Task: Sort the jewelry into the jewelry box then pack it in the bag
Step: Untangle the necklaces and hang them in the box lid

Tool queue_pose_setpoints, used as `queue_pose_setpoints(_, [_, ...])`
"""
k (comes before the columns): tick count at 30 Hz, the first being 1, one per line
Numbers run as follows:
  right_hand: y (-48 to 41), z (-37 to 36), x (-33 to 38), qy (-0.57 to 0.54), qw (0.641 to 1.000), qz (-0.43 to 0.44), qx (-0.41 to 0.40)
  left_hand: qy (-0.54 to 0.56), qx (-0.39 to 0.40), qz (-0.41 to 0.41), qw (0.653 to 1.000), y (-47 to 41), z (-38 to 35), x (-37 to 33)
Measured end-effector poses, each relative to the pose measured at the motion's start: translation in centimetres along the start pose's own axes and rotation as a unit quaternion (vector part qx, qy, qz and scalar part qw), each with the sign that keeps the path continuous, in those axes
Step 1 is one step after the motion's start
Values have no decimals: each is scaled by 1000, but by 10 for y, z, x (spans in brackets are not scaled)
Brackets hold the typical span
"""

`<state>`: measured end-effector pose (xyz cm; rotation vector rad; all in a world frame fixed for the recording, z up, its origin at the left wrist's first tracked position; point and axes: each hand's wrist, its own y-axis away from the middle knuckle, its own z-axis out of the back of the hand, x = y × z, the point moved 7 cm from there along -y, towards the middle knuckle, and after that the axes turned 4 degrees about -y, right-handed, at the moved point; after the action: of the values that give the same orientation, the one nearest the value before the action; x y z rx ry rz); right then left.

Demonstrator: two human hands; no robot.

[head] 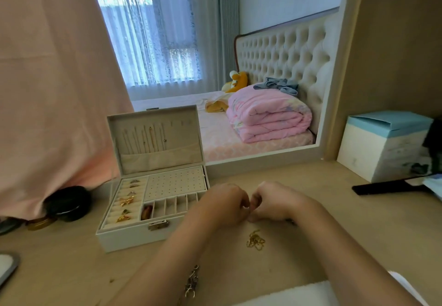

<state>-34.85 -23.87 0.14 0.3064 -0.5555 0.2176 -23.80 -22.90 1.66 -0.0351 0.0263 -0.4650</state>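
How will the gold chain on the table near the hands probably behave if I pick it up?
The gold chain lies in a loose crumpled heap, so it is probably floppy and would dangle when lifted. Its loops overlap, so it may tangle. It looks thin, so it is likely light.

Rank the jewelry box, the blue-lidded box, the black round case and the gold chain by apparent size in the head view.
1. jewelry box, lid open
2. blue-lidded box, partly hidden and farther off, so its true size is unsure
3. black round case
4. gold chain
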Motion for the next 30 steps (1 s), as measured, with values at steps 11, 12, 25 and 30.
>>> queue_pose_setpoints(11, [9,41,4,-235,957,107,-133,251,-63,50,965,2,10,16])
queue_pose_setpoints(12, [9,44,5,-259,948,112,-144,290,-74,56,953,1,12,18])
queue_pose_setpoints(25, [10,44,32,-374,904,151,-144,393,-67,87,913,23,45,41])
queue_pose_setpoints(30, [8,45,61,-352,915,165,-108,463,-98,79,877,40,76,59])
